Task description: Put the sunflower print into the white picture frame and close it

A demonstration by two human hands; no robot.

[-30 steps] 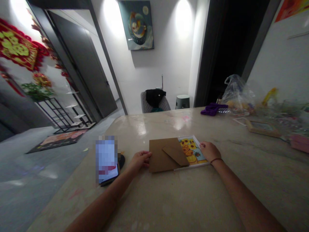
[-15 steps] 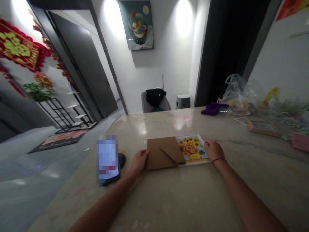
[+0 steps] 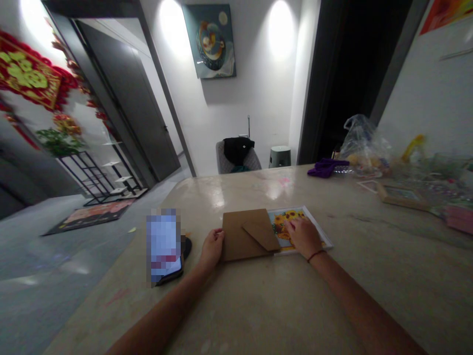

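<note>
A flat brown cardboard panel [image 3: 236,236] with a slanted, pointed flap lies in front of me. From its right side shows a sunflower picture [image 3: 279,216] with a white border; whether the panel lies over it or only meets its edge, I cannot tell. My left hand [image 3: 213,247] is closed on the panel's left edge, thumb on top. My right hand [image 3: 303,235] reaches across the sunflower picture, fingers stretched out with the tips at its surface and hiding part of it. Nothing shows held in that hand.
Left of the panel lies a phone [image 3: 166,249] with a blurred screen, beside a dark round object [image 3: 187,246]. A purple cloth [image 3: 327,167], a clear plastic bag [image 3: 364,143], a wooden frame [image 3: 402,197] and a pink item [image 3: 460,218] sit on the table's right side.
My right hand has let go of the sunflower picture's right edge and moved left over the picture. The panel and my left hand have shifted very slightly left.
</note>
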